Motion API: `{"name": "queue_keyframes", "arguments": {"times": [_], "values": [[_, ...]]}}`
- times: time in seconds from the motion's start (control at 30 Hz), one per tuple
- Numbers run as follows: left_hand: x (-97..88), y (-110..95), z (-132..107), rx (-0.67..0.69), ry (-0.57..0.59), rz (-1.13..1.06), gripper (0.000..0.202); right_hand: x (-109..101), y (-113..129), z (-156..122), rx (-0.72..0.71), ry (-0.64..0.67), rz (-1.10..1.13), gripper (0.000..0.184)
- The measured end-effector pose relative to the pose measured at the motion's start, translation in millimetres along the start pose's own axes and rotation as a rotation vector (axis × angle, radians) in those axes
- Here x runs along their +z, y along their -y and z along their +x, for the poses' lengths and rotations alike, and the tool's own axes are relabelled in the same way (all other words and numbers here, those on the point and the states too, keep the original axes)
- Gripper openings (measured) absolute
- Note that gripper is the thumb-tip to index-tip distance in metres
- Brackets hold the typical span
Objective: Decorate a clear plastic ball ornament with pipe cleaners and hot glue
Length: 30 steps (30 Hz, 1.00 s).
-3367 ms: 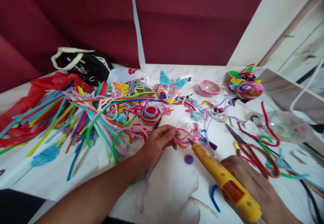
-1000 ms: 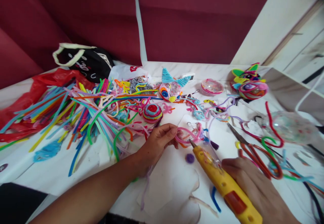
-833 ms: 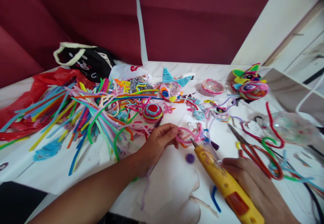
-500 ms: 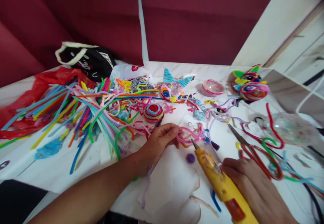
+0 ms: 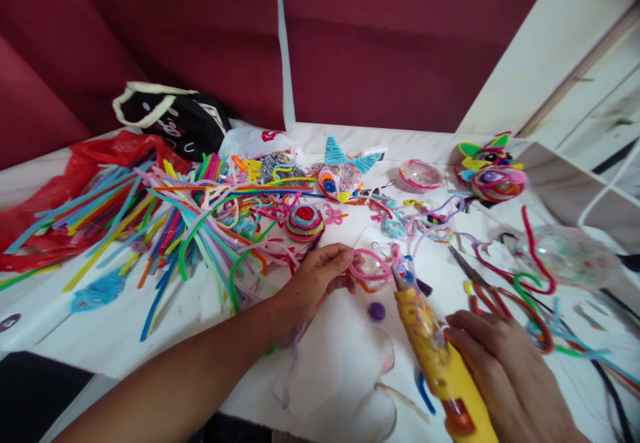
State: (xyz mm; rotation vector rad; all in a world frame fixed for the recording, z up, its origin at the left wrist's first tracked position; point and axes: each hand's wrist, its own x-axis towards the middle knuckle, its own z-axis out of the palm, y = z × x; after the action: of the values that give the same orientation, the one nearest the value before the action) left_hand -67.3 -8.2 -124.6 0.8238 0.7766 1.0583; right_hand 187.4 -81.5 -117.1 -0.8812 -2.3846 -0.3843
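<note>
Pinching loop (image 5: 374, 277), left grip (image 5: 319, 276), right grip (image 5: 505, 366) clasping glue gun (image 5: 434, 353), pipe cleaners (image 5: 107, 199) in bag (image 5: 53, 181)

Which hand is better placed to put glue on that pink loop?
Probably the right hand: it holds the yellow glue gun, whose tip points at the near right edge of the pink loop. The left hand is busy pinching the loop's left side.

Maroon panels (image 5: 390, 49) back a white table (image 5: 430, 143); pale wall (image 5: 550, 49) rightward.
</note>
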Motion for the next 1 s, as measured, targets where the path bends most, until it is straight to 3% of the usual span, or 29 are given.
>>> {"name": "queue_keyframes", "arguments": {"times": [0.2, 0.37, 0.57, 0.8, 1.0], "values": [[4.0, -2, -2, -0.027, -0.001, 0.001, 0.028, 1, 4, 7, -0.056, -0.004, -0.069, 0.03], [3.0, -4, -1, -0.035, -0.009, -0.068, 0.023, -5, 6, 12, -0.011, -0.003, -0.14, 0.029], [-0.1, -9, 3, 0.019, -0.047, -0.149, 0.023, -18, -10, 8, 0.14, 0.054, -0.333, 0.032], [-0.2, -10, 5, 0.037, -0.044, -0.169, 0.018, -26, -40, -26, 0.338, 0.25, -0.311, 0.035], [-2.3, -9, 6, 0.042, -0.047, -0.182, 0.024, -23, -56, -43, 0.494, 0.235, -0.311, 0.036]]}}
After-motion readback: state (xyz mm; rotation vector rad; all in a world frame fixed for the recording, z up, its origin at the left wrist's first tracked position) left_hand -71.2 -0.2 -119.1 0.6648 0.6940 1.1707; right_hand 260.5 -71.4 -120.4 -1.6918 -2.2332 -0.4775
